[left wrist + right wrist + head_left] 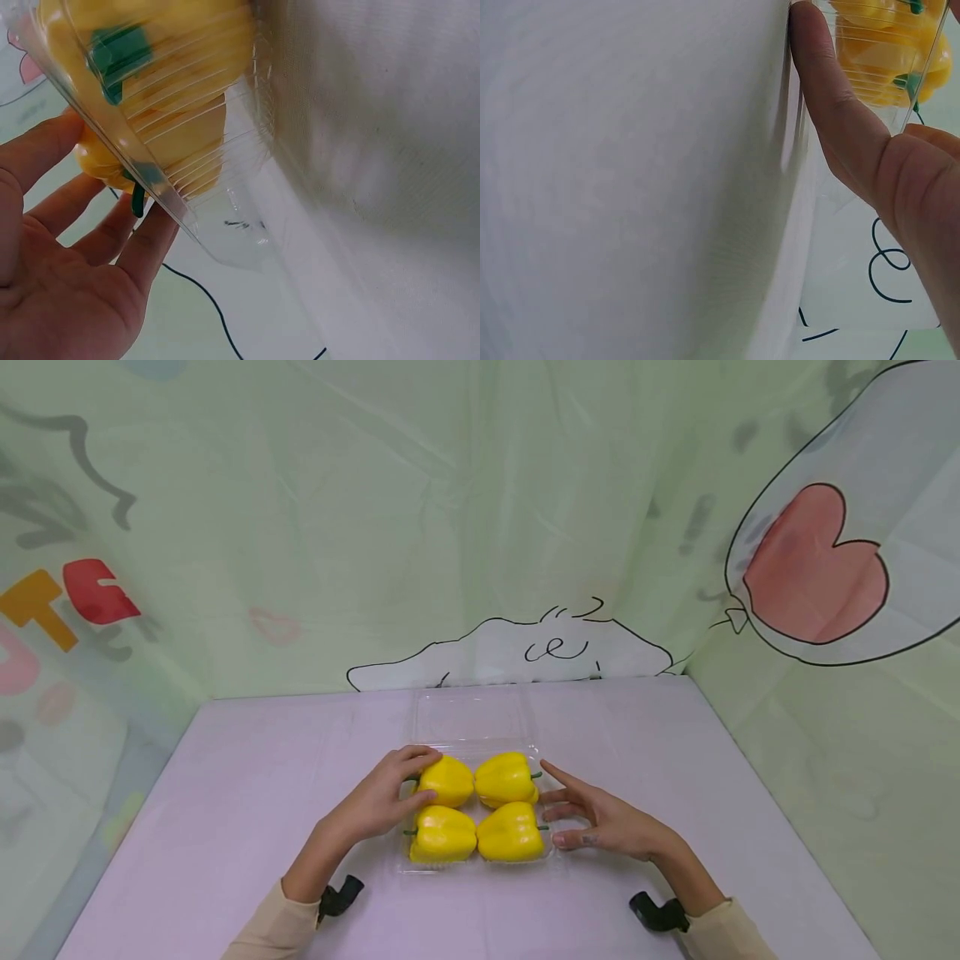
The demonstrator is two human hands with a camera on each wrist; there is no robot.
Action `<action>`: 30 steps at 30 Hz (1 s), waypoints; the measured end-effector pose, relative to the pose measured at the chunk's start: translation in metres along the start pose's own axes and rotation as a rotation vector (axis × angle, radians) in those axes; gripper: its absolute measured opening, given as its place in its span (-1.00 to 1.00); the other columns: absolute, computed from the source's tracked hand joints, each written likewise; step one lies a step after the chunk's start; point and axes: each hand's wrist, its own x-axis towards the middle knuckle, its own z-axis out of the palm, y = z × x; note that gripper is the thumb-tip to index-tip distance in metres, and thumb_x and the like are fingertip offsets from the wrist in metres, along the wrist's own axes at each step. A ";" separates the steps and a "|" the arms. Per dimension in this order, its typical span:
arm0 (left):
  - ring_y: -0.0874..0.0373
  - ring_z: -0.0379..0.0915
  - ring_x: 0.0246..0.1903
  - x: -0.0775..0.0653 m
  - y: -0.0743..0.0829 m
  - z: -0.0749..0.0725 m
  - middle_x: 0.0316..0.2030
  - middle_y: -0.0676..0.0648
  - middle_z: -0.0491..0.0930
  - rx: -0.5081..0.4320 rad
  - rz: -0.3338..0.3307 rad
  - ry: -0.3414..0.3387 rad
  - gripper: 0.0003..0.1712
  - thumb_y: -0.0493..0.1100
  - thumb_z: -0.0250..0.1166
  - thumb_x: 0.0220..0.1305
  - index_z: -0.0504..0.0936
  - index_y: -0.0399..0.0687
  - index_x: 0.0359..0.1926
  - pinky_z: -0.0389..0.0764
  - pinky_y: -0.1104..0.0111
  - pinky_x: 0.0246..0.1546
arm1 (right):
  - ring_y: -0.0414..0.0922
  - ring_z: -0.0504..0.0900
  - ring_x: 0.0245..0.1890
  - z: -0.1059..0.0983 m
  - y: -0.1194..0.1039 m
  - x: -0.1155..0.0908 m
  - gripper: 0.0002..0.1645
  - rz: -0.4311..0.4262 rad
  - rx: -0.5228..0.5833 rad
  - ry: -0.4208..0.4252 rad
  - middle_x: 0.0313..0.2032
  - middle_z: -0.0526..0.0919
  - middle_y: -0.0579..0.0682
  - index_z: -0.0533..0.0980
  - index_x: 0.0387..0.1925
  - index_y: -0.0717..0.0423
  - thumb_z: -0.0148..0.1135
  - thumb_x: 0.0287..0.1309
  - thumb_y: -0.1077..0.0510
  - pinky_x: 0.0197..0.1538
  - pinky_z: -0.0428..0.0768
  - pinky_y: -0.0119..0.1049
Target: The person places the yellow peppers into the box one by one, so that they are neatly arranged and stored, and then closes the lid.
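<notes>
Four-sided and clear, a plastic clamshell box (480,870) lies on the table, its lid (471,714) folded back flat behind it. Yellow bell peppers with green stems fill it in two rows. My left hand (386,793) spans the stem end of the back left bell pepper (450,782), thumb in front and fingers behind. The left wrist view shows those fingers at the box's side wall, near a green stem (139,199). At the box's right side, my right hand (600,814) has its fingers loosely spread, fingertips beside the back right bell pepper (504,779) and the front right one (512,832).
A pale lilac cloth covers the table (262,777). Printed curtains (420,527) stand close behind it and along both sides. Black wrist mounts (341,895) stick out from both forearms above the table's near part.
</notes>
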 end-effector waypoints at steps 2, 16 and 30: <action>-0.25 0.30 0.50 0.001 0.001 0.000 0.49 -0.22 0.42 -0.001 -0.008 -0.004 -0.34 -0.17 0.39 0.43 0.48 -0.17 0.49 0.35 -0.19 0.53 | 0.29 0.52 0.41 0.000 0.000 0.000 0.31 0.000 0.001 0.002 0.51 0.36 0.38 -0.21 0.74 -0.19 0.49 0.28 0.08 0.22 0.75 -0.21; -0.22 0.29 0.51 0.004 0.005 0.004 0.49 -0.19 0.42 0.044 -0.027 -0.009 -0.32 -0.12 0.40 0.43 0.48 -0.13 0.50 0.37 -0.14 0.54 | 0.29 0.51 0.41 0.000 -0.002 -0.001 0.31 0.010 0.003 0.002 0.50 0.36 0.38 -0.21 0.74 -0.18 0.48 0.29 0.11 0.21 0.76 -0.18; -0.19 0.31 0.50 0.002 0.003 0.003 0.48 -0.16 0.45 0.035 -0.010 0.000 -0.34 -0.10 0.40 0.43 0.50 -0.12 0.48 0.38 -0.13 0.53 | 0.31 0.50 0.42 0.001 -0.002 -0.001 0.31 0.017 0.019 -0.003 0.51 0.34 0.40 -0.22 0.74 -0.15 0.48 0.30 0.08 0.19 0.77 -0.17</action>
